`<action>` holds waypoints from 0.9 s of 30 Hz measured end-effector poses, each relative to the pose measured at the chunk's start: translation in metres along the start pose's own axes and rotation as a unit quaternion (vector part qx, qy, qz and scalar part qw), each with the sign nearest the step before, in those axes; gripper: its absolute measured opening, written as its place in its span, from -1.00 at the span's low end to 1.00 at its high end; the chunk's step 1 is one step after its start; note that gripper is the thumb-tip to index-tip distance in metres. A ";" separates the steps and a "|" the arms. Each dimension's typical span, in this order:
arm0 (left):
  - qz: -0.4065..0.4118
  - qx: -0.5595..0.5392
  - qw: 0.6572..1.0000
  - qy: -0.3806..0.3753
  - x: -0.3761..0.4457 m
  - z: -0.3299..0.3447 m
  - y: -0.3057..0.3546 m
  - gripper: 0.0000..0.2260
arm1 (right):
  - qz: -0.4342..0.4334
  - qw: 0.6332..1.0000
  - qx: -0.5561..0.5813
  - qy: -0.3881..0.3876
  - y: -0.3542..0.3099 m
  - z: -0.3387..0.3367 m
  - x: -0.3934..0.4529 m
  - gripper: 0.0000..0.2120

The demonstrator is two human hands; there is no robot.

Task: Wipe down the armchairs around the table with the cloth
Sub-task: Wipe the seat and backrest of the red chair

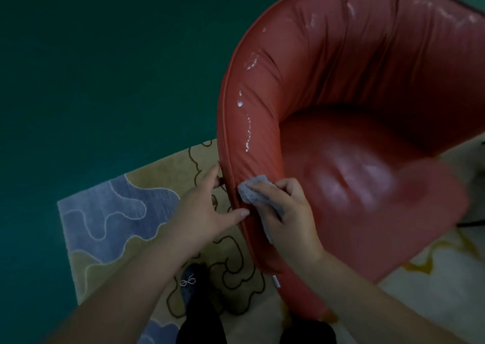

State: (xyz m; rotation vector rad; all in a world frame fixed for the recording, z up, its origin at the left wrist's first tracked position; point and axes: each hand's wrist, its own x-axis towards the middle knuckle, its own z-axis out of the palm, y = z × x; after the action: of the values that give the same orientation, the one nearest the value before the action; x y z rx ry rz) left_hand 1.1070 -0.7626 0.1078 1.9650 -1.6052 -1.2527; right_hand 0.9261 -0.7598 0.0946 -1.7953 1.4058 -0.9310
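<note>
The wiping step is under way on the near arm of a red leather armchair point(341, 86), seen from above with its curved back sweeping from lower left up and round to the upper right and its seat opening toward the lower right. The right hand point(288, 212) has its fingers curled round a grey cloth point(253, 190), bunched into a wad and pressed against the arm's inner face just beside the piped seam on the rim. The cloth's long axis runs roughly from upper left to lower right, its bunched end pointing up-left at the seam and a thin tail trailing down under the palm. The left hand point(207, 210) lies on the outer side of the same arm, fingers mostly straight and spread, thumb touching the seam, fingertips against the outer face; it holds nothing and seems to steady the chair.

Shiny wet streaks show further up the rim and on the back, so this stretch appears to be among the last of this arm, though that is a judgement. The next move likely calls for drawing the cloth along the seam with steady pressure, following the curve, while the left hand braces. A patterned rug point(118, 212) lies below on a green floor point(91, 68)
</note>
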 end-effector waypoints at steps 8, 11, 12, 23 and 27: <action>0.043 -0.003 0.998 -0.051 0.023 -0.029 -0.008 -0.03 | 0.101 0.991 0.001 0.084 -0.026 0.025 0.057 -0.69; 0.060 0.009 0.997 -0.047 0.036 -0.040 -0.004 -0.05 | 0.089 0.991 -0.035 0.092 -0.028 0.021 0.019 -0.65; 0.066 0.017 0.997 -0.044 0.040 -0.042 -0.002 -0.06 | 0.093 0.990 -0.043 0.098 -0.030 0.019 0.010 -0.64; 0.071 0.045 0.996 -0.029 0.092 -0.068 0.014 -0.12 | 0.124 0.984 -0.026 0.125 -0.037 0.034 0.099 -0.69; 0.062 0.055 0.996 -0.045 0.113 -0.077 0.026 -0.09 | 0.081 0.990 -0.044 0.104 -0.029 0.028 0.061 -0.60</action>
State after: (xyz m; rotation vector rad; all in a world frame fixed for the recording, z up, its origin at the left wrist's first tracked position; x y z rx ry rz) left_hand 1.1491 -0.8944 0.1215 1.8625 -1.8462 -1.2440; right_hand 0.9746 -0.8118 0.1126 -1.6551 1.7203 -1.0055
